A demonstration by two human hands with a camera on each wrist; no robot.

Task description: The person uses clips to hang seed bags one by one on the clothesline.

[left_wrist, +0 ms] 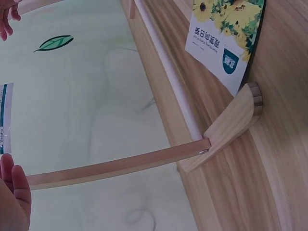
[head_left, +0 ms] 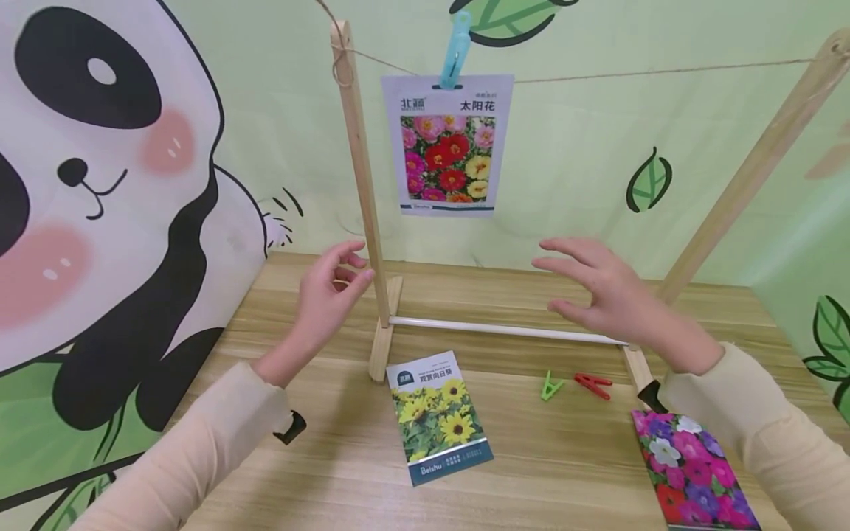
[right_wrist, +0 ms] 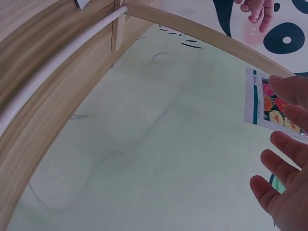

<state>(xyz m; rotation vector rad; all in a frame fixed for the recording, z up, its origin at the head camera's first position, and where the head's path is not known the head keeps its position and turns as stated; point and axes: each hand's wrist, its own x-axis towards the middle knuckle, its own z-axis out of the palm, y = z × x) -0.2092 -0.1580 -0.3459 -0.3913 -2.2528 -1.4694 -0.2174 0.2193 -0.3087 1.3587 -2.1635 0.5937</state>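
Hanging from string (head_left: 664, 72), the flower packet (head_left: 448, 158) is relying on a blue clip (head_left: 456, 55); the left hand (head_left: 330, 286), loosely curled, and right hand (head_left: 598, 287), fingers spread, are holding nothing

Wooden rack (head_left: 361, 184) upright, string (head_left: 637, 74) across top. Mixed-flower packet (head_left: 448, 147) hangs face-out by blue clip (head_left: 457, 51), nearer rack's left post. Sunflower packet (head_left: 438, 420) face-up, just beside rack's left foot. Green clip (head_left: 550, 386), red clip (head_left: 592, 385) left of rack's right foot; pink-purple packet (head_left: 693, 468) in front, partly cut off.
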